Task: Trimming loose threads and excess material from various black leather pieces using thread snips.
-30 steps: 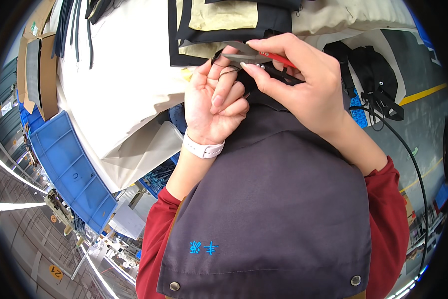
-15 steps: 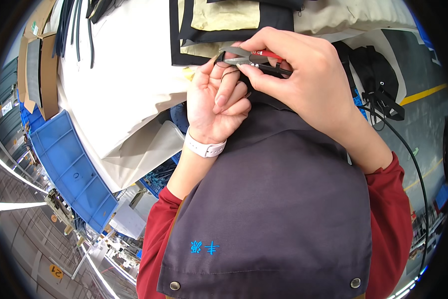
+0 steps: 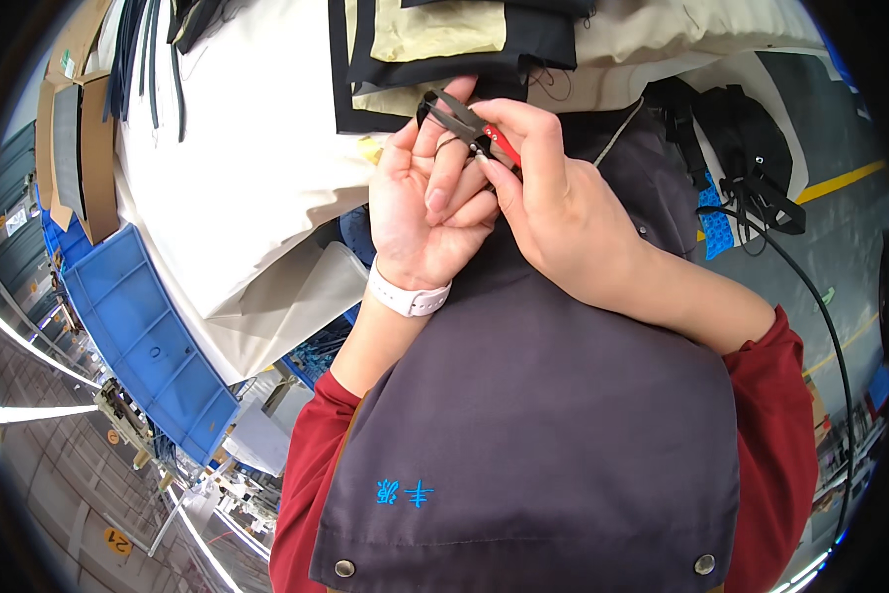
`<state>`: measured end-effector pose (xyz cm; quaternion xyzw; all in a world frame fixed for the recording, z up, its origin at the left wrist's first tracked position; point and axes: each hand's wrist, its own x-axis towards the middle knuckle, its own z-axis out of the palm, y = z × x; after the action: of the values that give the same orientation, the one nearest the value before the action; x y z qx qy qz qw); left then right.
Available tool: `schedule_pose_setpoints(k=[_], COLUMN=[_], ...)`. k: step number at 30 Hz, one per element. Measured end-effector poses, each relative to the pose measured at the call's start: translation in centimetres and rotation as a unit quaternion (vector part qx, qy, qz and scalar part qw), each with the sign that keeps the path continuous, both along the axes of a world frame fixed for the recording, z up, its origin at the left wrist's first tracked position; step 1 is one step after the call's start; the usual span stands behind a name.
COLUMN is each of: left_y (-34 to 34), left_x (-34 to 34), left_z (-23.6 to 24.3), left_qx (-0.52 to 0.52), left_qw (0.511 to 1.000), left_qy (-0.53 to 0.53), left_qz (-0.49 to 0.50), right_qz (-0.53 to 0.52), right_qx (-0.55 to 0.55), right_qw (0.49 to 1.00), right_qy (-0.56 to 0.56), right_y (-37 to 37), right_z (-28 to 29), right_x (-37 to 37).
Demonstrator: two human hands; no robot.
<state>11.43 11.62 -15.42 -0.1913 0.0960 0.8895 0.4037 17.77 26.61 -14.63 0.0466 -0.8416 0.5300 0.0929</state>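
My right hand [image 3: 563, 193] grips a pair of thread snips [image 3: 504, 144] with a red and black handle. Their parted dark blades point up and left across the fingers of my left hand [image 3: 415, 212]. That hand is turned palm up, with the thumb and forefinger pinching a small black strip [image 3: 424, 107] next to the blade tips. Its other fingers are partly curled, and a thin dark loop lies round one of them. Just beyond the fingertips lie stacked black fabric panels [image 3: 444, 71] with pale yellow patches; loose dark threads hang at their right edge.
White cloth [image 3: 237, 148] covers the work surface at left, with narrow black strips [image 3: 179, 94] on it. A cardboard box [image 3: 93, 158] and a blue plastic crate [image 3: 148, 336] stand farther left. At right are a black bag-like piece [image 3: 746, 148] and a black cable [image 3: 815, 306].
My right hand has lowered and shifted left, turning the snips so the blades point more steeply upward. My left hand has stayed nearly still. The fabric panels have shifted slightly left.
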Motion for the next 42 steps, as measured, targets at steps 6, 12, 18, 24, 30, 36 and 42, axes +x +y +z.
schedule_pose_setpoints(k=[6, 12, 18, 24, 30, 36, 42], left_y=[-0.1, 0.0, 0.2, 0.1, 0.2, -0.5, -1.8], left_x=[-0.2, -0.1, 0.0, 0.2, 0.0, 0.0, 1.5], left_z=[-0.4, -0.3, 0.0, 0.2, 1.1, 2.0, 1.7], left_qx=[0.012, -0.004, 0.006, -0.028, -0.23, -0.273, -0.294], left_qw=[1.0, 1.0, 1.0, 0.999, 0.967, 0.943, 0.91], left_qy=[0.015, 0.019, -0.001, 0.002, 0.065, 0.097, 0.211], left_qz=[-0.01, -0.019, -0.009, -0.02, -0.094, -0.164, -0.204], right_qz=[0.0, 0.013, -0.029, -0.038, 0.187, 0.141, 0.0], right_qx=[-0.047, -0.083, -0.082, -0.103, 0.068, 0.077, 0.05], right_qw=[0.999, 0.996, 0.992, 0.984, 0.963, 0.97, 0.984], right_qy=[0.009, 0.026, 0.096, 0.139, 0.183, 0.182, 0.173], right_y=[-0.7, -1.2, -2.2, -1.6, 1.2, 5.0, 6.7], right_z=[-1.1, -2.6, -4.5, -4.6, -1.3, -1.5, -1.0], right_x=[0.4, 0.5, 0.6, 0.7, 0.7, 0.5, -0.6])
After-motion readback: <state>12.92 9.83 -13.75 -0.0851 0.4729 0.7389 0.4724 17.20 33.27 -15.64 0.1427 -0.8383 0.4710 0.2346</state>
